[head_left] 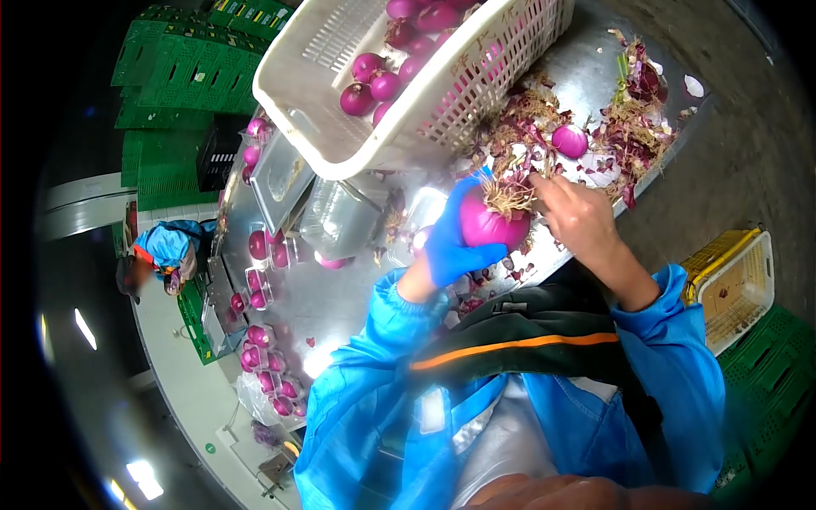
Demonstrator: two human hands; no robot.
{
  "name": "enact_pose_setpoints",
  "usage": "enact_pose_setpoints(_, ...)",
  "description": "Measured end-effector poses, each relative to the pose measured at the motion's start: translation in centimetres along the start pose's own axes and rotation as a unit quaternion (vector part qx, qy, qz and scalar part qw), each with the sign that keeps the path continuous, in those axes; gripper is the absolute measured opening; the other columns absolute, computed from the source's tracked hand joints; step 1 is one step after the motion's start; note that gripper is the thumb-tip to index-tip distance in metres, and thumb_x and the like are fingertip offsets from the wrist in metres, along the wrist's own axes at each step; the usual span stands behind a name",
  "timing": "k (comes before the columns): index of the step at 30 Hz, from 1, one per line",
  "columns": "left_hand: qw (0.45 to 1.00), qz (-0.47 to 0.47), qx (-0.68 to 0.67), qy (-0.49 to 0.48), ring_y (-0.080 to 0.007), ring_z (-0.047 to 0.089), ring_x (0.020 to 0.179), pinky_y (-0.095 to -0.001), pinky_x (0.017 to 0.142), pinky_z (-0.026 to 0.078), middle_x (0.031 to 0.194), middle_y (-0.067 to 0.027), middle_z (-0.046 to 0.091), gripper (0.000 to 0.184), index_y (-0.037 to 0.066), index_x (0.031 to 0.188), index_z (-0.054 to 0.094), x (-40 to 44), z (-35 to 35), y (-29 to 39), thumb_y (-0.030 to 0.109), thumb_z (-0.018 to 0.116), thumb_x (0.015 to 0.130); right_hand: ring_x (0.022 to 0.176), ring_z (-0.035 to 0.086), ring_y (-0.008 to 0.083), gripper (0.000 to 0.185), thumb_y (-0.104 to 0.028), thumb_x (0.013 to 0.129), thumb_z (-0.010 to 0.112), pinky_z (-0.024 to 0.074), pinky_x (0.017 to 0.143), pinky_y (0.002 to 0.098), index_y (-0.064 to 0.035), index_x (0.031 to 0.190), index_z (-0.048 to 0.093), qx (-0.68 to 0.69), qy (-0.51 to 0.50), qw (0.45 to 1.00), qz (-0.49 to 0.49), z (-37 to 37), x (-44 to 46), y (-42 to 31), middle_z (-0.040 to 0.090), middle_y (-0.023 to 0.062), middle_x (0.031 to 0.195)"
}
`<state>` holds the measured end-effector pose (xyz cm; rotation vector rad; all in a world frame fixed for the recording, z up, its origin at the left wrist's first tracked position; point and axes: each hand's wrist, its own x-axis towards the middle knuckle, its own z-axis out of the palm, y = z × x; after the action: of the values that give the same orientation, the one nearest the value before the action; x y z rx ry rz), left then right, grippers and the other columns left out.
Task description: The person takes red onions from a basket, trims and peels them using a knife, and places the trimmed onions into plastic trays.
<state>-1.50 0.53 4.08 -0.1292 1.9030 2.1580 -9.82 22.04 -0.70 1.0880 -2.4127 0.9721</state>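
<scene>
A large red onion (490,223) with dry roots facing up rests in my left hand (455,242), which wears a blue glove and curls around its side. My right hand (580,219) is bare, its fingers bent together at the onion's root end; whatever lies between the fingertips is too small to make out. Behind the hands, loose skins and roots (527,127) cover part of the metal table (327,302). A peeled-looking onion (569,141) lies among these scraps.
A white crate (374,153) of onions stands at the table's back. Clear plastic trays (340,217) and packed onions (259,336) are at the left. A yellow-and-white crate (735,289) stands right. Green crates (183,76) and another person (166,251) are farther left.
</scene>
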Motion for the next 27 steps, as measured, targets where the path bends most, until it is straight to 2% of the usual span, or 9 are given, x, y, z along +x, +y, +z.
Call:
enact_pose_setpoints(5, 0.997, 0.055, 0.049, 0.015, -0.0243, 0.047, 0.128, -0.0385, 0.107, 0.040, 0.142, -0.0133, 0.044, 0.099, 0.004, 0.149, 0.026, 0.0, -0.1, 0.1, 0.012, 0.082, 0.069, 0.069, 0.066, 0.0220, 0.044, -0.008, 0.076, 0.070, 0.0521, 0.059, 0.0307, -0.0078, 0.120, 0.063, -0.001, -0.046, 0.998, 0.052, -0.9, -0.8, 0.5, 0.065, 0.0095, 0.092)
enact_pose_setpoints(8, 0.989, 0.095, 0.111, 0.033, -0.0241, 0.046, 0.130, -0.0390, 0.107, 0.040, 0.144, -0.0124, 0.043, 0.096, 0.005, 0.150, 0.027, 0.8, -0.2, -0.5, 0.005, 0.080, 0.069, 0.070, 0.065, 0.0183, 0.035, -0.014, 0.087, 0.068, 0.0514, 0.065, 0.0283, -0.0054, 0.120, 0.063, 0.217, 0.057, 0.963, 0.150, 0.1, -0.1, -0.2, 0.065, 0.0082, 0.089)
enact_pose_setpoints(9, 0.986, 0.106, 0.125, 0.031, -0.0241, 0.045, 0.131, -0.0390, 0.108, 0.040, 0.144, -0.0124, 0.043, 0.096, 0.005, 0.150, 0.027, 1.0, -0.5, -0.9, 0.005, 0.080, 0.070, 0.073, 0.060, 0.0130, 0.040, -0.023, 0.091, 0.067, 0.0489, 0.069, 0.0270, -0.0041, 0.125, 0.058, 0.348, -0.023, 0.884, 0.311, -1.4, 0.4, -1.0, 0.060, 0.0040, 0.086)
enact_pose_setpoints(13, 0.974, 0.113, 0.190, 0.050, -0.0284, 0.049, 0.127, -0.0396, 0.105, 0.041, 0.137, -0.0156, 0.046, 0.098, 0.003, 0.145, 0.033, 1.4, -0.1, -1.4, 0.016, 0.086, 0.063, 0.076, 0.056, 0.0115, 0.061, -0.032, 0.085, 0.073, 0.0472, 0.068, 0.0285, -0.0069, 0.135, 0.048, 0.415, -0.061, 0.860, 0.291, -0.5, 1.8, -1.1, 0.055, 0.0025, 0.087)
enact_pose_setpoints(16, 0.928, 0.174, 0.324, 0.062, -0.0320, 0.050, 0.124, -0.0418, 0.103, 0.043, 0.134, -0.0176, 0.048, 0.093, 0.004, 0.142, 0.038, 1.6, 0.0, -1.3, 0.017, 0.085, 0.063, 0.075, 0.053, 0.0086, 0.029, -0.011, 0.088, 0.068, 0.0466, 0.068, 0.0250, -0.0001, 0.113, 0.058, 0.351, -0.062, 0.917, 0.178, -0.2, 2.6, -2.0, 0.055, 0.0000, 0.082)
enact_pose_setpoints(20, 0.839, 0.171, 0.506, 0.105, -0.0373, 0.050, 0.123, -0.0438, 0.103, 0.042, 0.132, -0.0213, 0.049, 0.090, 0.005, 0.141, 0.039, 2.5, -1.3, -3.2, 0.019, 0.083, 0.063, 0.078, 0.060, 0.0152, 0.024, -0.013, 0.088, 0.068, 0.0488, 0.070, 0.0298, -0.0005, 0.108, 0.061, 0.461, -0.059, 0.843, 0.272, -0.3, 1.7, -2.5, 0.061, 0.0052, 0.082)
enact_pose_setpoints(22, 0.875, 0.117, 0.447, 0.146, -0.0396, 0.049, 0.123, -0.0441, 0.104, 0.041, 0.132, -0.0229, 0.049, 0.090, 0.005, 0.141, 0.040, 2.4, -0.7, -2.4, 0.020, 0.083, 0.063, 0.080, 0.067, 0.0278, 0.033, -0.021, 0.086, 0.070, 0.0507, 0.073, 0.0358, -0.0037, 0.112, 0.059, 0.433, 0.013, 0.812, 0.391, 1.2, 1.4, -0.1, 0.067, 0.0135, 0.088)
enact_pose_setpoints(23, 0.870, 0.116, 0.458, 0.142, -0.0336, 0.056, 0.116, -0.0432, 0.097, 0.047, 0.132, -0.0185, 0.050, 0.083, 0.004, 0.142, 0.038, 2.3, -0.9, -2.4, 0.014, 0.081, 0.072, 0.086, 0.067, 0.0301, 0.048, -0.029, 0.083, 0.075, 0.0516, 0.076, 0.0380, -0.0063, 0.121, 0.056, 0.317, 0.032, 0.869, 0.379, 1.3, 1.5, 1.3, 0.067, 0.0141, 0.093)
enact_pose_setpoints(27, 0.975, 0.066, 0.201, 0.061, -0.0297, 0.051, 0.125, -0.0421, 0.103, 0.045, 0.140, -0.0151, 0.046, 0.091, 0.006, 0.148, 0.030, 2.3, -1.8, -4.1, 0.013, 0.081, 0.072, 0.093, 0.065, 0.0318, 0.079, -0.047, 0.077, 0.077, 0.0514, 0.079, 0.0405, -0.0154, 0.140, 0.041, 0.212, -0.036, 0.925, 0.313, 0.0, 1.8, -1.8, 0.065, 0.0162, 0.105)
